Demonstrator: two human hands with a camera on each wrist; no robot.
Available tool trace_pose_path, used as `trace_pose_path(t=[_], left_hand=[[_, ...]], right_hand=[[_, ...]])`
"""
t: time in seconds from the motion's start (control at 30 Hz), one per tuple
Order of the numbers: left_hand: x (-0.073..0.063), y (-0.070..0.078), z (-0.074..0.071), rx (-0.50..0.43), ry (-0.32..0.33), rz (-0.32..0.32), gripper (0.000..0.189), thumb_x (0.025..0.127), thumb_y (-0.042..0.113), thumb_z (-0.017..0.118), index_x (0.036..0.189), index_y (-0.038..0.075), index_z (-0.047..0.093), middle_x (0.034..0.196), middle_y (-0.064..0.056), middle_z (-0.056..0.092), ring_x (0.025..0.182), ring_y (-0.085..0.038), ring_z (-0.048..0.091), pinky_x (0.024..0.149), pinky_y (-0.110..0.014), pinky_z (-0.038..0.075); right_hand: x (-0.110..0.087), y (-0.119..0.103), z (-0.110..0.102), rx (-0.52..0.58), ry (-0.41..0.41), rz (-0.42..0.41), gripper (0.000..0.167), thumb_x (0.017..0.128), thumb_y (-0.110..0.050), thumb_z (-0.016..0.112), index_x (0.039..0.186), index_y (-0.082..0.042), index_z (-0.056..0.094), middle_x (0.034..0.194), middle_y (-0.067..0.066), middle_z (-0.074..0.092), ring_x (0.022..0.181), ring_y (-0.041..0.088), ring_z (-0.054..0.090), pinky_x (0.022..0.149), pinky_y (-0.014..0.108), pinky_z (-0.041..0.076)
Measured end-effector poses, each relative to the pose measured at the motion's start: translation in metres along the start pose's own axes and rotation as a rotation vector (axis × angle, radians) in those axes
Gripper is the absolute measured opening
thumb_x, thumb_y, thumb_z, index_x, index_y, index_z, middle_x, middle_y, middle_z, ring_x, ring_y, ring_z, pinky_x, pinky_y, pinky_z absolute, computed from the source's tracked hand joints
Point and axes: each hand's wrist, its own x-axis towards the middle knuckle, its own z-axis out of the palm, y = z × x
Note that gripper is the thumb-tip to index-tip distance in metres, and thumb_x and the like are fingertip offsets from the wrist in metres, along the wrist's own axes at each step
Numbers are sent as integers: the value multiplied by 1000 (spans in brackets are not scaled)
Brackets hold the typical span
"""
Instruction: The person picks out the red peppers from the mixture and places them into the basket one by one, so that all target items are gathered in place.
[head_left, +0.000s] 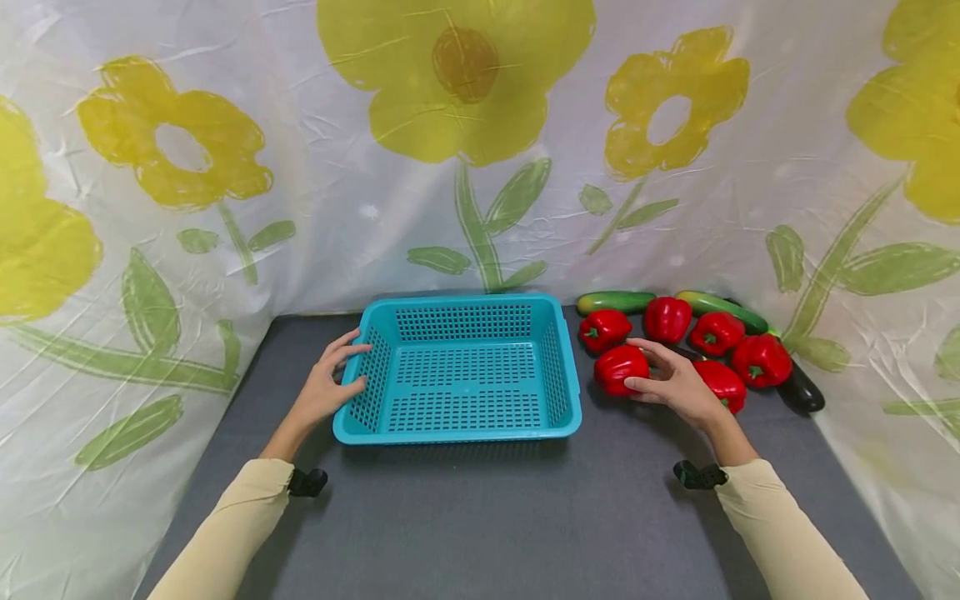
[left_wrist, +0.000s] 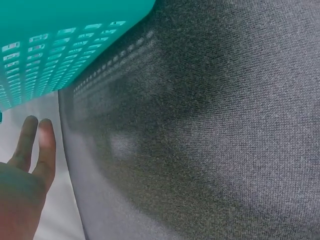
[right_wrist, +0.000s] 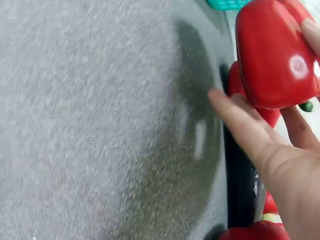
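A red bell pepper (head_left: 621, 371) (right_wrist: 272, 55) is gripped between the thumb and fingers of my right hand (head_left: 678, 387), just right of the basket. In the right wrist view it is held above the dark cloth. My left hand (head_left: 322, 387) is at the left side of a turquoise plastic basket (head_left: 457, 437), thumb and fingertips right at its rim. Two fairly straight fingers (left_wrist: 47, 145) show beside the perforated basket wall in the left wrist view. No vegetables lie in the basket.
Several more red bell peppers (head_left: 717, 333) lie behind and right of my right hand. Two green cucumber-like vegetables (head_left: 617, 302) lie along the back, and a dark eggplant (head_left: 801, 390) at the right. Dark grey cloth (head_left: 480, 525) covers the table; a flowered curtain (head_left: 330, 225) hangs behind.
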Motion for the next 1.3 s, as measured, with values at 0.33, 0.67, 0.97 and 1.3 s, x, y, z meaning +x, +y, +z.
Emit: trace_pose_path(t=[0.33,0.67,0.97,1.3], left_hand=[[-2,6,1,7,43,-24,49,85,-15,61,134,-6,59,161,-21,26,133,-46,39,95,-65,38],[-3,5,3,46,57,-22,52,84,-15,63,136,-5,59,161,-20,29,130,-46,46,89,-52,45],[-3,5,1,19,46,-13,47,86,-15,60,132,-8,58,162,-19,27,141,-42,32,93,-45,39],[-3,26,5,-2,46,-14,46,85,-19,56,130,-12,56,159,-29,25,138,-49,32,92,-62,37]], right_hand=[[7,-8,5,133,-55,-57,65,98,7,59,156,-8,36,144,22,41,123,34,53,86,54,51],[10,-21,9,140,-11,-35,71,97,5,61,159,-10,30,147,17,40,126,31,48,88,43,53],[19,-45,15,43,80,-57,67,96,-2,68,155,-14,40,142,19,45,123,31,49,89,44,53],[35,-63,26,100,117,-54,50,97,-6,68,143,-11,51,136,16,49,119,31,50,83,37,55]])
